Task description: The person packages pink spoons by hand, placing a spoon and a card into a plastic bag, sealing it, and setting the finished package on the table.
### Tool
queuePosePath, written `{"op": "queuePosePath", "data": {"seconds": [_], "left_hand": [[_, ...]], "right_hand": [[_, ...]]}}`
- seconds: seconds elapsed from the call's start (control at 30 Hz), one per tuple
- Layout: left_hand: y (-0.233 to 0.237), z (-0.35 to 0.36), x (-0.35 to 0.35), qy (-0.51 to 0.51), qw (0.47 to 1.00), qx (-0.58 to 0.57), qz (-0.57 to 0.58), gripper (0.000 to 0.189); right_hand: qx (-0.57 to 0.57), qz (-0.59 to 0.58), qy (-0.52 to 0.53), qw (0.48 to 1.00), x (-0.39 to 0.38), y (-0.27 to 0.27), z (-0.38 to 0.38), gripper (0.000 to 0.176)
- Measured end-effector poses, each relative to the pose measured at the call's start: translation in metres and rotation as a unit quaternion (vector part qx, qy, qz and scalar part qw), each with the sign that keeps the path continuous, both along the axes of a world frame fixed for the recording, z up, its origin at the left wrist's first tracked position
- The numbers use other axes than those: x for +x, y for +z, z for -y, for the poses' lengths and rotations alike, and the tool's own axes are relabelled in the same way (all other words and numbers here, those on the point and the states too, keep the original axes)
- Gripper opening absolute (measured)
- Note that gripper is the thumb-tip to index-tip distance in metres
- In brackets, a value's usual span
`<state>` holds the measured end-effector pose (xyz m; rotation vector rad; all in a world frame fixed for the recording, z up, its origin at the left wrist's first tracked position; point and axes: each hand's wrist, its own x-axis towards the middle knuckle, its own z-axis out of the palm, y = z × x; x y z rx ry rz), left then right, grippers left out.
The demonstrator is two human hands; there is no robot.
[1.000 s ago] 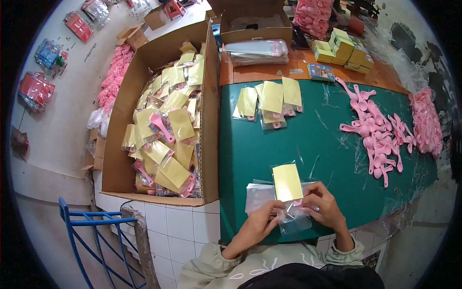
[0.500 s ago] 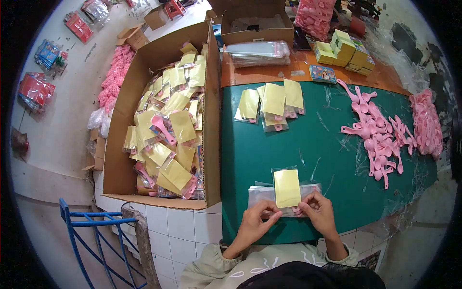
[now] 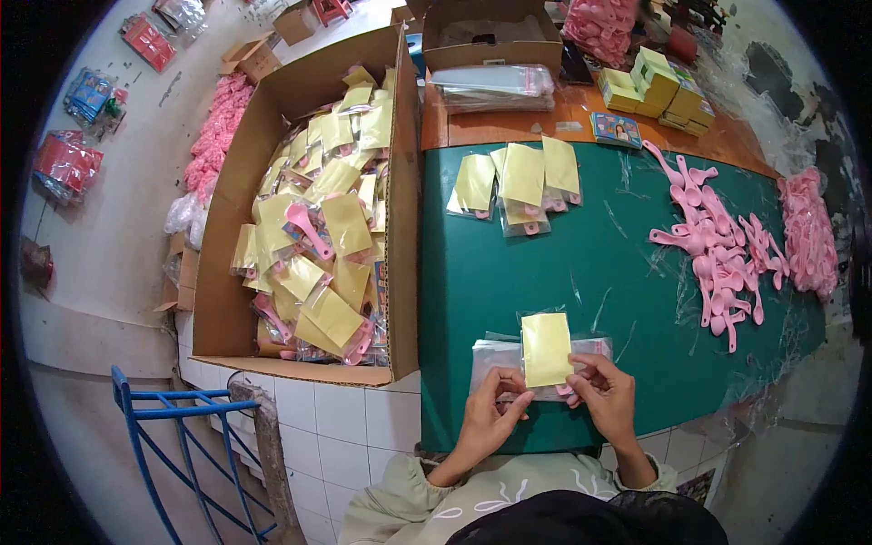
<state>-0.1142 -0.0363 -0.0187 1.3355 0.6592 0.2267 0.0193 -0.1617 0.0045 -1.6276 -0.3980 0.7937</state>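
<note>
Yellow-card packet over clear sleeves on green tabletop, sleeves' middle hidden beneath it, right hand grip clamped on its lower right edge, pink piece there mostly covered, left hand at its lower left, cannot tell whether that grip closes on it

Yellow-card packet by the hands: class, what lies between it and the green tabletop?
In the head view, clear plastic bags lie on the green tabletop beneath the packet; whether they touch it is unclear.
</note>
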Motion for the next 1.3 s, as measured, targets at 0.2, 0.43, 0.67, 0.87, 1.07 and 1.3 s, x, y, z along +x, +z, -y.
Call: {"op": "queuePosePath", "data": {"seconds": [0.2,0.43,0.67,0.87,1.07,1.3], "left_hand": [[0.011,-0.001,-0.002,-0.015,0.999,0.039,-0.004,0.033],[0.05,-0.048,0.035,-0.052,0.966,0.236,0.093,0.038],[0.049,-0.082,0.084,-0.032,0.881,0.463,0.09,0.043],[0.012,-0.043,0.063,-0.23,0.845,0.478,0.075,0.04],[0.002,-0.035,0.079,-0.247,0.799,0.544,0.065,0.034],[-0.009,-0.041,0.083,-0.195,0.862,0.446,0.14,0.017]], "right_hand": [[-0.025,0.037,0.039,0.998,0.0,-0.001,0.004,0.032],[0.002,0.202,0.091,0.975,0.042,0.035,-0.022,0.034],[-0.108,0.532,0.076,0.836,0.255,0.025,-0.09,0.021],[-0.313,0.635,-0.05,0.704,0.391,-0.039,-0.1,0.015],[-0.375,0.663,-0.084,0.642,0.374,-0.017,-0.093,0.018],[-0.266,0.816,-0.214,0.467,0.314,0.069,-0.02,0.02]]}}
